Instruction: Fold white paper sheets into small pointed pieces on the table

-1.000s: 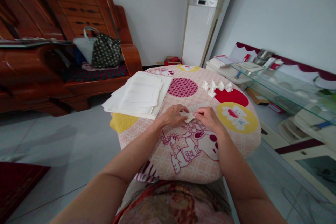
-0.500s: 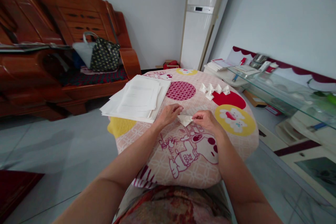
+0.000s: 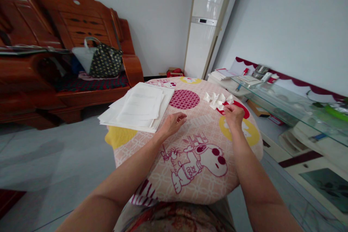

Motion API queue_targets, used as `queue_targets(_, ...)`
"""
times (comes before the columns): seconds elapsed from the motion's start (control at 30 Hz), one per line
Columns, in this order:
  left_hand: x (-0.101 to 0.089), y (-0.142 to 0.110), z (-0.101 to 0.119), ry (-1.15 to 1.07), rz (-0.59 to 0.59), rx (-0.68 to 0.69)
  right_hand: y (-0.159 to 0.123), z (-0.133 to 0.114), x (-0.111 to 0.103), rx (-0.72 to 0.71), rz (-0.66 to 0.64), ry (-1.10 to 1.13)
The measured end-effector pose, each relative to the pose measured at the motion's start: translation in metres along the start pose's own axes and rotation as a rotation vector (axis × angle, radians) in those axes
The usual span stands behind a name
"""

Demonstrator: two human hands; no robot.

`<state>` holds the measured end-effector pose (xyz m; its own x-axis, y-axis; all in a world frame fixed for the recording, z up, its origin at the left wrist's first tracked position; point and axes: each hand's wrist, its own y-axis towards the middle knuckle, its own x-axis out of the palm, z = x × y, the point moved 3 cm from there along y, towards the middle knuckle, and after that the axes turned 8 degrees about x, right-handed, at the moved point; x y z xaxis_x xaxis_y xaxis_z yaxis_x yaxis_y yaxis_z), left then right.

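On the far right part of the cloth-covered table (image 3: 190, 185) sits a cluster of several small white folded paper pieces (image 3: 214, 100). My right hand (image 3: 234, 114) is at its near side, fingers pinched together at the edge of a folded paper piece (image 3: 220, 105). The fingertips partly cover that contact. My left hand (image 3: 173, 123) rests above the cloth near the table's middle, fingers loosely bent and apart, with nothing in them. Just to its left lies a stack of white paper sheets (image 3: 140, 103).
A glass-topped cabinet (image 3: 293, 105) stands close to the table's right side, with papers (image 3: 221, 74) at its far end. To the left is a wooden sofa (image 3: 81, 18) with bags (image 3: 106, 60) on it. A tall white cabinet-like unit (image 3: 199, 47) stands behind.
My right hand has moved right and away from me with the folded paper piece, to the cluster. My left hand has let go of the paper and stays near its former place.
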<state>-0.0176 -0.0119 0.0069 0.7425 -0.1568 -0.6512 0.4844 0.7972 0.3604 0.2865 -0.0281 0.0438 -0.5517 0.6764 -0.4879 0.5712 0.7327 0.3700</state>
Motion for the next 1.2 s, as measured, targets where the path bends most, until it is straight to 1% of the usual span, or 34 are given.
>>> queue_targets(0.07,0.0,0.0,0.002,0.02,-0.013,0.0,0.016,0.002,-0.005,-0.014,0.061,-0.186)
queue_targets(0.13,0.001,-0.001,0.002,0.035,-0.019,0.0,0.028,0.007,-0.005,-0.001,0.074,-0.377)
queue_targets(0.23,0.003,-0.002,0.003,0.043,-0.033,0.002,0.042,0.016,0.004,0.005,0.039,-0.581)
queue_targets(0.33,0.005,-0.003,0.003,0.037,-0.055,-0.013,0.051,0.023,0.017,-0.004,-0.014,-0.657)
queue_targets(0.5,0.008,-0.003,0.001,0.029,-0.072,-0.031,0.059,0.025,0.03,0.044,-0.059,-0.711)
queue_targets(0.63,0.01,-0.004,-0.001,0.043,-0.078,-0.032,0.061,0.022,0.032,0.063,-0.095,-0.738)
queue_targets(0.7,0.01,-0.004,-0.001,0.055,-0.081,-0.025,0.059,0.021,0.031,0.055,-0.09,-0.749)
queue_targets(0.8,0.01,-0.004,-0.001,0.076,-0.071,-0.012,0.049,0.015,0.026,0.033,-0.039,-0.697)
queue_targets(0.9,0.009,-0.003,0.0,0.099,-0.057,0.003,0.028,-0.002,0.025,-0.028,0.029,-0.555)
queue_targets(0.93,0.009,-0.002,0.0,0.11,-0.051,0.005,0.018,-0.01,0.027,-0.07,0.022,-0.484)
queue_targets(0.97,0.008,-0.002,-0.001,0.122,-0.046,0.005,0.007,-0.017,0.031,-0.124,-0.016,-0.4)
queue_targets(1.0,0.007,-0.002,-0.001,0.132,-0.04,0.003,-0.005,-0.023,0.036,-0.17,-0.086,-0.315)
queue_targets(1.03,0.006,-0.002,-0.002,0.139,-0.033,0.001,-0.017,-0.028,0.044,-0.199,-0.185,-0.241)
queue_targets(1.13,0.004,-0.002,-0.003,0.15,-0.012,-0.006,-0.055,-0.031,0.07,-0.207,-0.528,-0.108)
queue_targets(1.17,0.003,-0.002,-0.004,0.155,-0.003,-0.01,-0.066,-0.03,0.078,-0.199,-0.598,-0.085)
queue_targets(1.2,0.003,-0.002,-0.004,0.164,0.005,-0.016,-0.073,-0.027,0.084,-0.2,-0.62,-0.077)
